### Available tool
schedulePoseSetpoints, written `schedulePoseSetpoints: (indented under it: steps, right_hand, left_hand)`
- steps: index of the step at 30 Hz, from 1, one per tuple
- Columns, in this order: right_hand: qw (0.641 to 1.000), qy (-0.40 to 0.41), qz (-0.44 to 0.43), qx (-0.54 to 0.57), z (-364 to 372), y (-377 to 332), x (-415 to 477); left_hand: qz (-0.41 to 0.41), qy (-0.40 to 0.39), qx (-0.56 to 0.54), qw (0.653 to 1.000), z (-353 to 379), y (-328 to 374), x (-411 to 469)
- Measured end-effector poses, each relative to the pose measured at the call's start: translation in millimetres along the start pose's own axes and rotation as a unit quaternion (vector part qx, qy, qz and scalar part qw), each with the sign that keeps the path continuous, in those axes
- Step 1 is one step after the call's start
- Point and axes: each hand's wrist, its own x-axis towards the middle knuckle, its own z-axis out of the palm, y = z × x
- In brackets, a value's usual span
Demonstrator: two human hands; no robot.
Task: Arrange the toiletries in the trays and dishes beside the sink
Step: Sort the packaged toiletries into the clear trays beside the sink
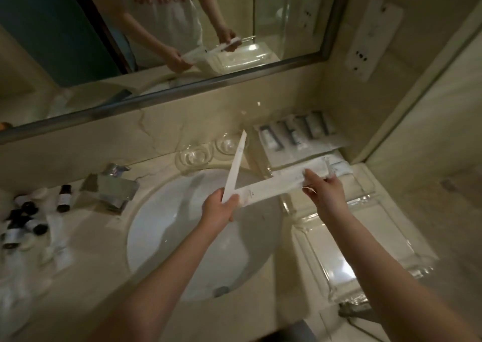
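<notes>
In the head view, looking down at the vanity, both hands are out over the sink basin [182, 250]. The left hand [220, 208] has its fingers curled round the lower end of a slim white packet [236, 164]. The packet slants up and away, with its tip toward the back wall beside two small glass dishes [194, 156].

A second, flat white packet [271, 188] runs nearly level from just beside the left hand's fingers to the right hand [326, 193]. The right hand pinches its far end between thumb and fingertips. I cannot tell whether the left hand also has hold of the near end. This packet hangs above the basin's right rim, and its far end reaches toward the rear tray [341, 143] in the corner. In that tray, lettered packets [297, 135] lie in a row, with more pale ones in front of them.

Nearer on the right counter sits a large clear glass tray [365, 240]. Left of the basin stand the chrome tap [112, 185] and an upright brown bottle [64, 198]. Further left is a cluster of small dark-capped bottles [23, 224], most of them lying down, with white tubes [56, 237] beside them. The mirror [156, 41] above shows both hands and the packets.
</notes>
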Motion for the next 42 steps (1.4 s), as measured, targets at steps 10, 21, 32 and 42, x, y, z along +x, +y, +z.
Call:
schedulePoseSetpoints:
  steps: [10,21,32,42]
  right_hand:
    - [0.986,0.155,-0.041,-0.043,-93.3,-23.6,73.2]
    - [0.928,0.147,0.031,-0.34,-86.8,4.7,108.0]
    - [0.788,0.107,-0.028,-0.606,-86.0,3.1,108.6]
    - [0.829,0.07,-0.149,-0.534,-82.3,-6.5,97.3]
  left_hand:
    - [-0.014,-0.034,0.058,0.998,56.7,16.8,20.1]
    - [0.002,-0.035,0.023,0.999,70.8,13.8,31.2]
    - [0.018,-0.051,0.02,0.998,77.0,27.5,32.4]
    - [0.013,-0.126,0.024,0.992,83.8,46.9,29.9]
